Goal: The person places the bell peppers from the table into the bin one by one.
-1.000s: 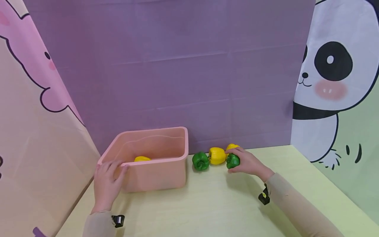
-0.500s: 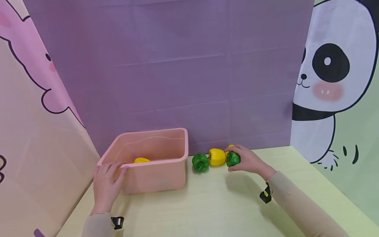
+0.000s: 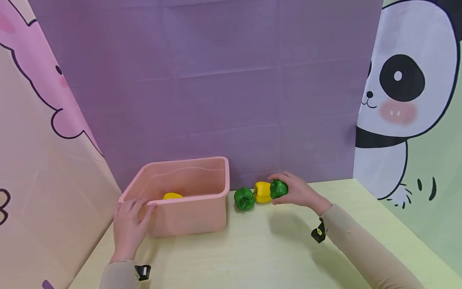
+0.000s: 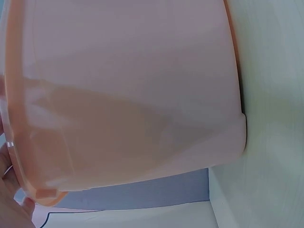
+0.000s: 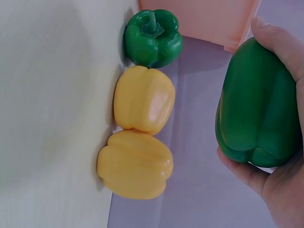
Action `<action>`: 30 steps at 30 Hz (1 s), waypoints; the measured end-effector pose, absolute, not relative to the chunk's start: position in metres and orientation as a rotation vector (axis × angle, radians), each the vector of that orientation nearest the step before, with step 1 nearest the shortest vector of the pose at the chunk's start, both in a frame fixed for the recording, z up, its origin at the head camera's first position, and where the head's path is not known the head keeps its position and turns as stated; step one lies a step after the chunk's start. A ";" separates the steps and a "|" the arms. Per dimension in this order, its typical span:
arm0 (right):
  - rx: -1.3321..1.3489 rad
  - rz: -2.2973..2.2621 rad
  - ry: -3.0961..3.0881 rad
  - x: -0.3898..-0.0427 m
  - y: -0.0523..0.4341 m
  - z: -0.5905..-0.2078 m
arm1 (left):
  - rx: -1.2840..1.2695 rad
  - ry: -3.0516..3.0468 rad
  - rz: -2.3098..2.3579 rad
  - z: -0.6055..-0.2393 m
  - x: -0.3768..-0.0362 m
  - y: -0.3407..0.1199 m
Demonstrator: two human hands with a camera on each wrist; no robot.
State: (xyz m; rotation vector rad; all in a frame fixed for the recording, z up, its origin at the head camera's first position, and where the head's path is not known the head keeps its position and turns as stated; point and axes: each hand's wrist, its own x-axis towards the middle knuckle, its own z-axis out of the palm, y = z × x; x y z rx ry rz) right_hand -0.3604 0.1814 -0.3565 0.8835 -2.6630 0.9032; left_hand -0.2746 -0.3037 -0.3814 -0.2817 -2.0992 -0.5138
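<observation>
My right hand [image 3: 297, 194] grips a green bell pepper [image 3: 279, 189] and holds it off the table, thumb on one side and fingers on the other in the right wrist view. Behind it two yellow bell peppers [image 5: 144, 100] and another green bell pepper [image 3: 244, 198] rest in a row on the table; the hand hides the farther yellow one in the head view. My left hand [image 3: 130, 228] holds the near left rim of a pink bin [image 3: 191, 216]. Inside the bin, part of a yellow pepper [image 3: 173, 196] shows above the rim.
The pale wooden table [image 3: 231, 261] runs back to a purple cloth wall [image 3: 223, 88]. A panda-printed panel [image 3: 400, 92] stands at the right and a pink cartoon panel [image 3: 47, 80] at the left.
The green pepper in my right hand has risen off the table and shifted slightly left, now covering the second yellow pepper. My left hand stays on the bin rim.
</observation>
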 end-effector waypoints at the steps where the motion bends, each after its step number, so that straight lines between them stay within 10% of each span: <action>1: 0.890 0.897 -2.659 -0.360 0.181 -0.356 | -0.282 -2.099 -0.516 -0.381 -0.275 -0.303; 30: 0.911 0.887 -2.636 -0.365 0.164 -0.339 | -0.284 -2.095 -0.524 -0.383 -0.276 -0.304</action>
